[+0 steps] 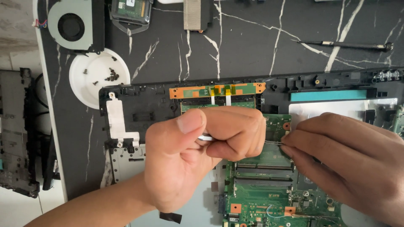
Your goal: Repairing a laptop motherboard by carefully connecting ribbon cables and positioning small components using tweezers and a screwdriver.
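Note:
An opened black laptop chassis (pixel 139 113) lies on a dark marble-patterned table (pixel 252 46), with a green motherboard (pixel 261 189) inside it. My left hand (pixel 198 151) is a closed fist over the board, pinching a small white flat piece (pixel 206 137) between thumb and fingers. From the right, my right hand (pixel 345 155) holds a thin wire (pixel 273 143) at its fingertips, right beside the left fist and just over the board's upper edge. An orange strip with yellow tape (pixel 216 90) runs along the chassis's far edge.
A white round dish (pixel 90 82) with several small screws sits at the left. Behind it lie a cooling fan (pixel 73 25), a small drive (pixel 130 10) and a copper heatsink (pixel 194 14). A thin black rod (pixel 345 44) lies far right. Black laptop parts (pixel 17 130) rest off the table's left edge.

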